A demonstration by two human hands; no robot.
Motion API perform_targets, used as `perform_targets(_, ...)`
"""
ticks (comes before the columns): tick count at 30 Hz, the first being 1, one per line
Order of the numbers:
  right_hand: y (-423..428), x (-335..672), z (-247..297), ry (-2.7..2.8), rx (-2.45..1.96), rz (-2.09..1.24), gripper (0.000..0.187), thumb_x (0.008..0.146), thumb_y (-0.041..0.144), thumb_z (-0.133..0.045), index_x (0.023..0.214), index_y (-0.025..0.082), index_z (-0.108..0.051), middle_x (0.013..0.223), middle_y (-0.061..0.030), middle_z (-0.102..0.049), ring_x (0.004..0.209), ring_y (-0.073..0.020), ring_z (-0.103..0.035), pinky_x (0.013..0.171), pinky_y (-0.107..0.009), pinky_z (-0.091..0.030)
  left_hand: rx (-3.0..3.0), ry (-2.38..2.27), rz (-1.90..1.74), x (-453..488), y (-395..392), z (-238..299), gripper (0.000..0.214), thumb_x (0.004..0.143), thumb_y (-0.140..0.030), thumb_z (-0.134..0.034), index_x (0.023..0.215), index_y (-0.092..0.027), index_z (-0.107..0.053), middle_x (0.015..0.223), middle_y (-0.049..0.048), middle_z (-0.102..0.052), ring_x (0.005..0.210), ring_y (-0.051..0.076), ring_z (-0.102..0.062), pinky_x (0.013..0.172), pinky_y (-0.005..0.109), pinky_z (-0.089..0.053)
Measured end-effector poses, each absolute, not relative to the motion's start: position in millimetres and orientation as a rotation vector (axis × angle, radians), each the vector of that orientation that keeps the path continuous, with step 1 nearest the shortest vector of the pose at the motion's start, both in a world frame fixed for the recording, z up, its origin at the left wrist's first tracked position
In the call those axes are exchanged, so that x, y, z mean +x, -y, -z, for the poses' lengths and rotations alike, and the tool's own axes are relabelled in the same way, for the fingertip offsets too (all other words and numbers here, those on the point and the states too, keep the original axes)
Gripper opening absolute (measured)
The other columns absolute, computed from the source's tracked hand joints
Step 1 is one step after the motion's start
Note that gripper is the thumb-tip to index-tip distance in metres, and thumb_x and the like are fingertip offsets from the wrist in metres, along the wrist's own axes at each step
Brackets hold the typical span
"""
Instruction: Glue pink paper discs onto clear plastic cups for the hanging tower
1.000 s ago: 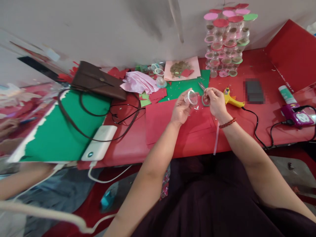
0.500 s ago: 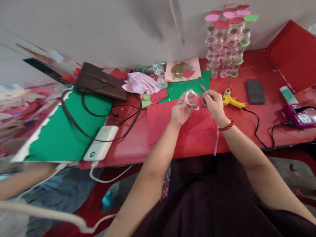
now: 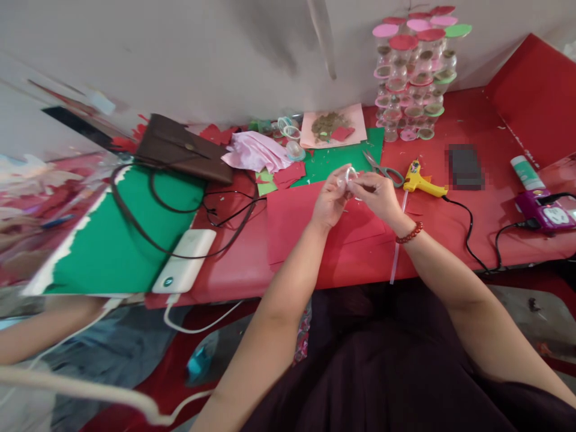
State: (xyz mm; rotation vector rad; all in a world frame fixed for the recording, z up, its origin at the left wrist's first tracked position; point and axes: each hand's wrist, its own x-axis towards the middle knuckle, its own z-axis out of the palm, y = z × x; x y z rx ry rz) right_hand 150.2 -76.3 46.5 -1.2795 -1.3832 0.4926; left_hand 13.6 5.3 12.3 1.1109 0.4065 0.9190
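My left hand [image 3: 327, 203] holds a small clear plastic cup [image 3: 348, 175], its round rim tilted. The fingers of my right hand [image 3: 379, 197] are pinched together at the cup's near right edge; anything small between them is hidden. Under both hands lie sheets of red paper [image 3: 301, 225]. Grey-handled scissors [image 3: 390, 174] rest just beyond my right hand. To its right is a yellow glue gun [image 3: 425, 183], with a translucent glue stick [image 3: 396, 255] extending from it toward the table's front edge.
Bottle pieces topped with coloured discs form a tall stack [image 3: 405, 78] at the back. Sand lies on pink paper [image 3: 310, 135]. A brown bag [image 3: 180, 147], white power bank [image 3: 186, 261] and green board [image 3: 121, 240] are left. Another person's arm [image 3: 49, 327] shows at lower left.
My right hand has moved left from over the scissors to the cup, uncovering the scissors' handles. The cup has turned, so its opening shows narrower.
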Motion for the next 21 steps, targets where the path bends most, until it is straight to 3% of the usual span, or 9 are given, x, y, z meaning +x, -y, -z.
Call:
perform_targets(11,77,150,-49,1.319,-1.367,-0.406,0.023,0.082,0.022,-0.072,0.061,0.022,-0.065,0.062,0.0025,-0.056,0.064,-0.0129,-0.048,0.065,-0.03,-0.039,1.237,-0.399,-0.952,19,0,-8,0.045,0.075,-0.053,-0.09,0.114,-0.033,-0.079,0.119,0.0036,-0.078,0.1,0.018,-0.07,0.082,0.028,-0.054)
perform_targets(16,76,147,-45,1.162,-1.283,-0.523,0.021,0.087,0.033,-0.069,0.069,0.022,-0.066,0.067,0.0015,-0.062,0.063,-0.0125,-0.053,0.063,-0.028,-0.043,1.183,-0.392,-0.91,21,4,-11,0.041,0.079,-0.048,-0.087,0.117,-0.034,-0.078,0.12,0.0031,-0.078,0.094,0.018,-0.069,0.078,0.03,-0.053)
perform_targets(21,71,157,-43,0.997,-1.304,-0.443,0.033,0.095,0.046,-0.064,0.072,0.023,-0.066,0.064,0.0017,-0.056,0.063,-0.0125,-0.051,0.063,-0.029,-0.043,1.041,-0.371,-0.886,15,-5,-6,0.032,0.084,-0.039,-0.08,0.115,-0.034,-0.075,0.118,-0.0001,-0.078,0.085,0.014,-0.069,0.077,0.029,-0.057)
